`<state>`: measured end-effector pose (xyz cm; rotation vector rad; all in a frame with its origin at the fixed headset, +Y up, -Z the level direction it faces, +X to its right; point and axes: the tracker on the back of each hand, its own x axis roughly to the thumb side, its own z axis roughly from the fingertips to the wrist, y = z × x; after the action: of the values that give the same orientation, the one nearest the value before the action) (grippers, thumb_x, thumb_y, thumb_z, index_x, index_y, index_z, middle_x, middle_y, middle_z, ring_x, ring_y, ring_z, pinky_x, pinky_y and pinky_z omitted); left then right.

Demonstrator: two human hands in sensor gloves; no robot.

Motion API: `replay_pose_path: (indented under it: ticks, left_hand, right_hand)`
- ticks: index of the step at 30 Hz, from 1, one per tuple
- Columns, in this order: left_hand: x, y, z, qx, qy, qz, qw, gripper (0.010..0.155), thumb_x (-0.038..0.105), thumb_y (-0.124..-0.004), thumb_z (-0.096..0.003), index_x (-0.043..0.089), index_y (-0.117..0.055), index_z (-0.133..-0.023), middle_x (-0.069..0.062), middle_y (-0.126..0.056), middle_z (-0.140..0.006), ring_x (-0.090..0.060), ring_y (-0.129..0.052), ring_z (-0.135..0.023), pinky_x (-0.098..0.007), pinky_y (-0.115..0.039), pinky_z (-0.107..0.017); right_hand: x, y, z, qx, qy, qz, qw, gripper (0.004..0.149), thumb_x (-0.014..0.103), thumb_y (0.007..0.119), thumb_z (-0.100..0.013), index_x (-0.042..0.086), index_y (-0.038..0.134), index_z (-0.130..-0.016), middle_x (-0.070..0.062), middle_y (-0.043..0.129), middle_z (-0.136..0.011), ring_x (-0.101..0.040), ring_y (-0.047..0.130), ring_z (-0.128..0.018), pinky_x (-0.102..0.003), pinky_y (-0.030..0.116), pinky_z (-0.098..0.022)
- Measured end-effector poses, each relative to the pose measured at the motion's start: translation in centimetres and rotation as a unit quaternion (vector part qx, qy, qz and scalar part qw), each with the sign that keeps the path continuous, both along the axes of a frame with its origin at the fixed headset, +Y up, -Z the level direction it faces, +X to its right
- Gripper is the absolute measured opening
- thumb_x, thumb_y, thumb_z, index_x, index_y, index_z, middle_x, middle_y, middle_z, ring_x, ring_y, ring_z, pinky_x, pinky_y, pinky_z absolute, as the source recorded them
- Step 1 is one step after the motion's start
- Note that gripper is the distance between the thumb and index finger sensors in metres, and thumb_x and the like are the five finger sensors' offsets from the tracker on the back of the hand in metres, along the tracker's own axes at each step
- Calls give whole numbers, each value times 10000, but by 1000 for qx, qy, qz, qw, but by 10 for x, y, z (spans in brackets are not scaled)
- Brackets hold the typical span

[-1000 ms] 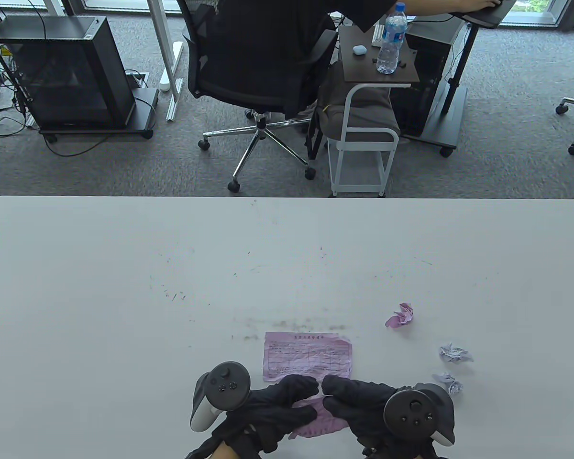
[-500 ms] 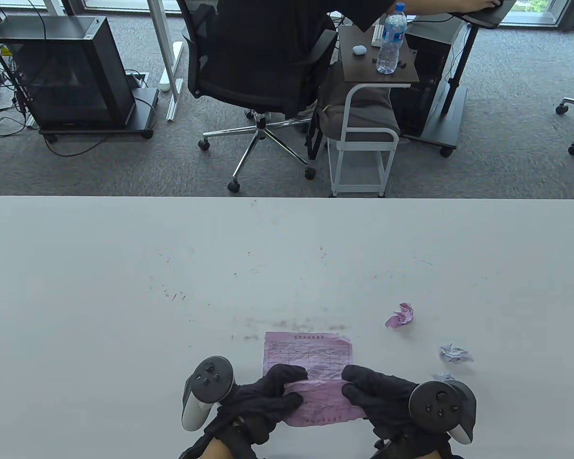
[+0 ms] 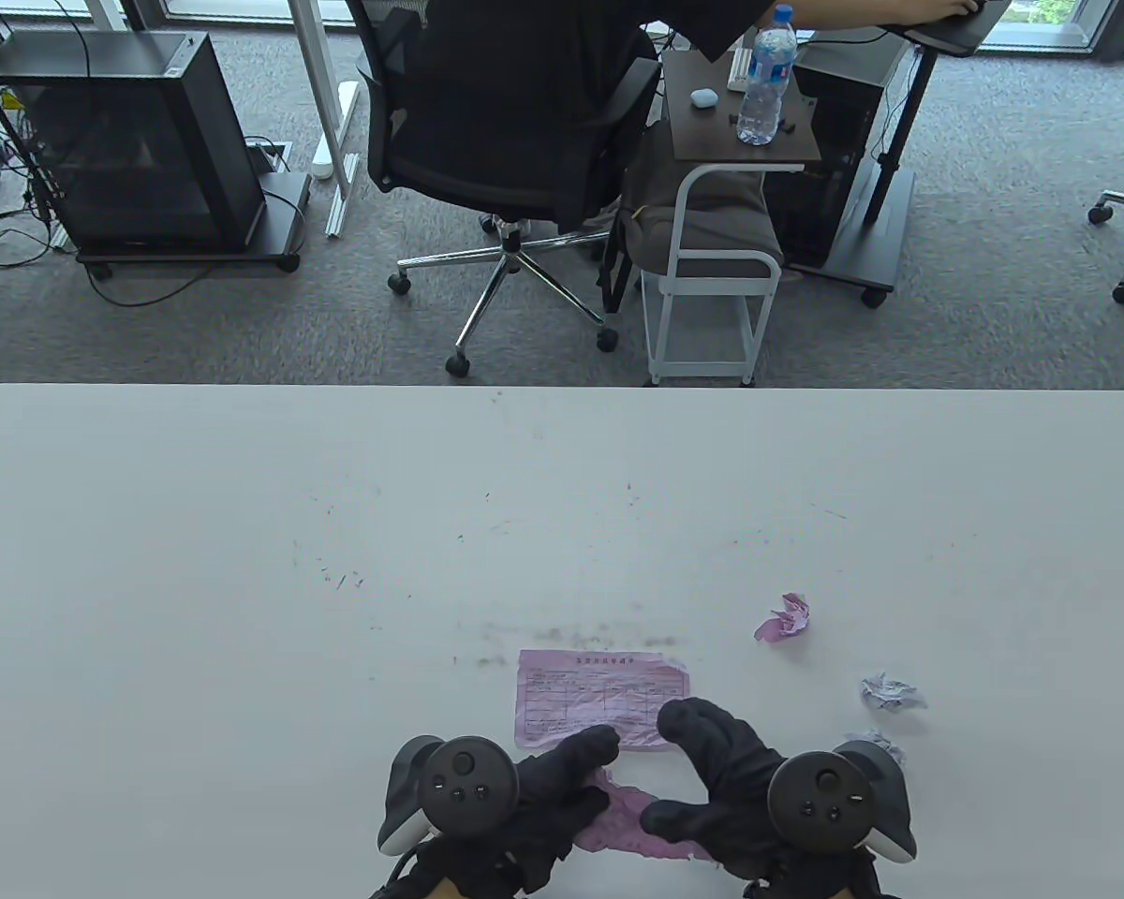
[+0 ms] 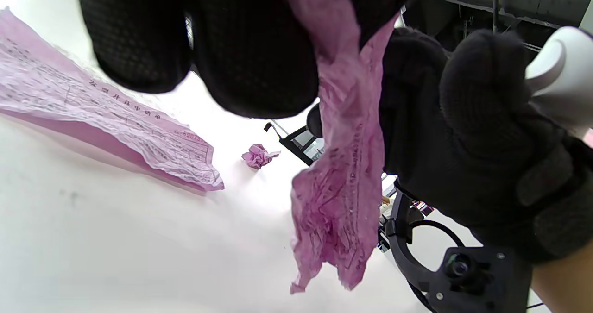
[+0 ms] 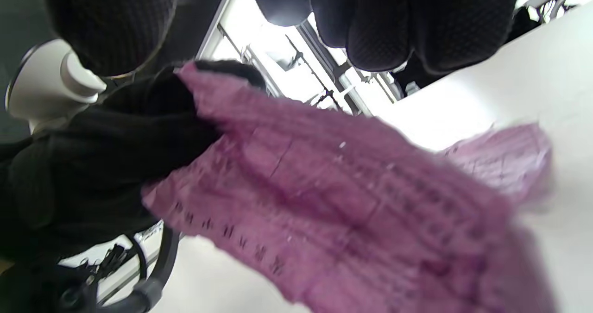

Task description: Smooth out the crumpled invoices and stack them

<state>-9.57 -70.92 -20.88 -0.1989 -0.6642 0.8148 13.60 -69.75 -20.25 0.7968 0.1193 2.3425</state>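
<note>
A flattened pink invoice (image 3: 599,698) lies on the white table (image 3: 244,562) near the front edge; it also shows in the left wrist view (image 4: 92,104). My left hand (image 3: 585,773) pinches one end of a wrinkled pink invoice (image 3: 632,824), which hangs from its fingers in the left wrist view (image 4: 338,197). My right hand (image 3: 702,773) is beside it with fingers spread over the paper and does not grip it. The right wrist view shows the same paper (image 5: 324,188) under the spread fingers.
A crumpled pink ball (image 3: 785,618) lies to the right, also seen in the left wrist view (image 4: 258,155). Two crumpled pale balls lie further right (image 3: 890,693), one (image 3: 879,746) half hidden by my right tracker. An office chair and a cart stand beyond the table.
Both hands were stretching the wrinkled invoice between them. My right hand has let go and spread its fingers; the paper now hangs from my left hand, which shifted right.
</note>
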Motion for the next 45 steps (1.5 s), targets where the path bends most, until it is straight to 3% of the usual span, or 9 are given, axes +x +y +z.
replay_pose_path:
  ticks: [2, 6, 13, 19, 24, 28, 33, 37, 45]
  left_hand:
    - [-1, -1, 0, -18, 8, 24, 1000, 601, 188, -823, -551, 22, -558, -1065, -171, -857, -814, -189, -1038, -434, -494, -881, -455]
    - [-8, -6, -3, -48, 17, 52, 997, 616, 184, -836, -544, 13, -552, -1064, -174, -850, -820, -189, -1041, -452, -496, -880, -468]
    - [-11, -10, -10, -66, 28, 52, 996, 556, 171, -846, -535, 25, -647, -1033, -185, -863, -814, -190, -1047, -453, -510, -874, -489]
    - [-16, -11, -11, -70, 41, -22, 996, 505, 178, -856, -533, 8, -735, -993, -209, -916, -736, -153, -1033, -319, -493, -891, -435]
    - [-28, 7, -8, 49, 69, -33, 996, 753, 527, -836, -510, 102, -625, -1095, -200, -721, -972, -321, -953, -615, -563, -798, -499]
    - [-9, 11, 1, 45, -31, 14, 998, 794, 474, -881, -495, 190, -521, -1142, -184, -457, -1125, -465, -713, -909, -649, -663, -611]
    - [7, 17, 11, 104, -38, -19, 994, 663, 294, -898, -500, 110, -620, -1073, -178, -695, -970, -262, -949, -670, -557, -787, -568]
    - [7, 12, 10, 84, -16, 11, 996, 533, 252, -890, -505, 88, -736, -988, -136, -830, -810, -179, -1000, -465, -529, -838, -523]
    - [-10, 2, -2, 37, 52, 31, 998, 425, 245, -840, -538, 122, -771, -939, -178, -844, -863, -268, -1040, -569, -551, -837, -513]
  right_hand:
    - [-12, -5, 0, -11, 0, 12, 1000, 838, 554, 800, -466, 51, 455, -1041, -265, 708, -964, -419, 843, -739, -585, 775, -512]
    - [-18, -7, -2, 21, -42, -45, 998, 424, 303, 788, -521, 91, 730, -883, -125, 962, -658, -246, 1007, -429, -476, 892, -363]
    - [8, -4, -6, 18, -93, -84, 992, 411, 287, 793, -511, 86, 753, -868, -76, 974, -533, -176, 989, -302, -420, 906, -289]
    - [21, -3, -8, 76, -111, -68, 989, 404, 307, 818, -497, 127, 783, -858, -63, 985, -511, -177, 989, -289, -422, 905, -288]
    - [12, 0, -4, 99, -86, -30, 991, 399, 330, 834, -477, 142, 812, -828, -52, 990, -497, -176, 991, -284, -422, 906, -290]
    - [-10, 1, 2, 105, -37, 2, 994, 401, 348, 835, -469, 129, 825, -805, -40, 992, -483, -164, 992, -272, -412, 911, -285]
    - [-21, 0, 5, 108, -36, 23, 993, 394, 368, 827, -476, 103, 835, -767, -17, 991, -445, -137, 988, -237, -387, 919, -260]
    - [-17, -7, -1, 52, -41, -3, 998, 398, 356, 835, -475, 96, 833, -777, -30, 990, -458, -152, 991, -250, -400, 915, -267]
    - [-7, -12, -9, -12, -31, -2, 999, 411, 313, 856, -486, 128, 786, -846, -103, 988, -625, -229, 1026, -398, -449, 909, -348]
